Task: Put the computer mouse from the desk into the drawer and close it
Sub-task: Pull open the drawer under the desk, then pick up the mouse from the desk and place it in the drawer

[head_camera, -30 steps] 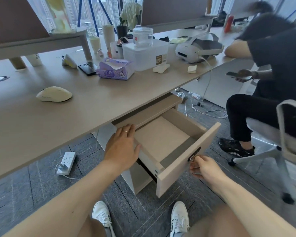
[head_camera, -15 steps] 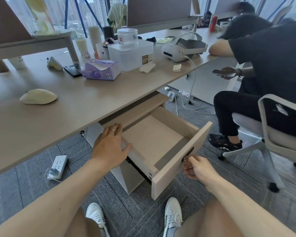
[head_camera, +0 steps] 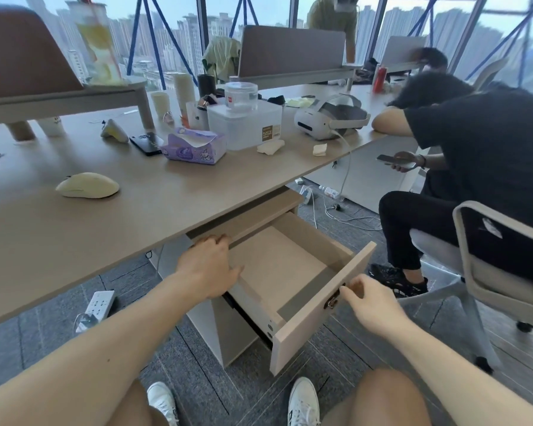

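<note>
The cream computer mouse (head_camera: 87, 185) lies on the wooden desk (head_camera: 173, 192), left of centre, with neither hand touching it. Below the desk edge the drawer (head_camera: 317, 315) stands pulled out, its inside bare. My left hand (head_camera: 208, 265) rests palm down on the drawer's left side wall, fingers curled against the cabinet top, holding nothing. My right hand (head_camera: 368, 302) is at the drawer front, its fingertips pinched at the small metal handle (head_camera: 333, 301).
A purple tissue box (head_camera: 194, 146), black phone (head_camera: 146, 143), plastic container (head_camera: 243, 124) and white headset (head_camera: 330, 118) sit further back on the desk. A seated person (head_camera: 474, 167) and an office chair (head_camera: 502, 265) are close on the right. A power strip (head_camera: 99, 305) lies on the floor.
The drawer stays pulled out with both hands still at it. My left hand's fingers have curled in toward the cabinet top. The view has tilted upward.
</note>
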Demonstrator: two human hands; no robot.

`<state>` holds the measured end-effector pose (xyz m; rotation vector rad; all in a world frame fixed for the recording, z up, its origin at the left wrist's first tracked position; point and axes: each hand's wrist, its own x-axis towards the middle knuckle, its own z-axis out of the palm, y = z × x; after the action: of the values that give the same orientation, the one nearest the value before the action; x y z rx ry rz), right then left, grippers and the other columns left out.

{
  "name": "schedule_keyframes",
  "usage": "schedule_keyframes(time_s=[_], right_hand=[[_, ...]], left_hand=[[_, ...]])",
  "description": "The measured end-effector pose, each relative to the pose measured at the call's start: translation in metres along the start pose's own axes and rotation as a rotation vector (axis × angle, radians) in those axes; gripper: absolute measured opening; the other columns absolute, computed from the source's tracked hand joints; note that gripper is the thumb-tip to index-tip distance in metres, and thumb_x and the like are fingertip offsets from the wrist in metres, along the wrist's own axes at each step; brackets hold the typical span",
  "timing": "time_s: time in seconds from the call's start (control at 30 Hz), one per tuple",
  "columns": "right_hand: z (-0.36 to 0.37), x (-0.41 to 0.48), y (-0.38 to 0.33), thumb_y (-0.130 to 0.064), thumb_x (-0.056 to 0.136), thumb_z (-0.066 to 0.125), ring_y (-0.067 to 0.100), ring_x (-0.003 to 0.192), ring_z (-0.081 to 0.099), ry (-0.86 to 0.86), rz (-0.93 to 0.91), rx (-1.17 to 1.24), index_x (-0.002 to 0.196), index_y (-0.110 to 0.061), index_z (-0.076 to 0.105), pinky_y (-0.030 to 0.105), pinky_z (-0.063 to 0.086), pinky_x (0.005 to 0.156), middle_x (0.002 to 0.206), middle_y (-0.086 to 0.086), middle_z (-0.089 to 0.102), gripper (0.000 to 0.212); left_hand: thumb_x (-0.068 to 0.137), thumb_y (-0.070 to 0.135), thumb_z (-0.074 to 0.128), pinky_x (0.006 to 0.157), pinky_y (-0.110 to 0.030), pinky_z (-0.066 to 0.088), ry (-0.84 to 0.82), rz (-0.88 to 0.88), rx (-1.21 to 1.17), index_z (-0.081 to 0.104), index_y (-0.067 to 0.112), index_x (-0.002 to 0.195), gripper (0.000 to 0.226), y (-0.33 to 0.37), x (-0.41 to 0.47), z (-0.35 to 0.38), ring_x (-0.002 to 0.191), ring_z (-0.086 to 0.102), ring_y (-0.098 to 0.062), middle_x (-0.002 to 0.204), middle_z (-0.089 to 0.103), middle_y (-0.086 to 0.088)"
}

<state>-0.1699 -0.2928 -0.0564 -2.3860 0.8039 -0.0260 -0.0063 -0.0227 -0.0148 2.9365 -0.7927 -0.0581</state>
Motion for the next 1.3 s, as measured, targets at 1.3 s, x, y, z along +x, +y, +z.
schedule_keyframes(time_s=[1.3], right_hand=[[0.2,0.089,-0.47,-0.044,0.081,0.063,0.033,0.133,0.043,-0.199,-1.024,-0.078,0.145,-0.034,0.038,0.044,0.036,0.111,0.143,0.009,0.043,0.069]], left_hand=[[0.076,0.089,0.015,0.119,-0.059,-0.006,0.119,-0.449,-0.05,0.011,0.042,0.157,0.093,-0.241,-0.059,-0.056,0.154,-0.003,-0.013,0.169,0.005,0.01]])
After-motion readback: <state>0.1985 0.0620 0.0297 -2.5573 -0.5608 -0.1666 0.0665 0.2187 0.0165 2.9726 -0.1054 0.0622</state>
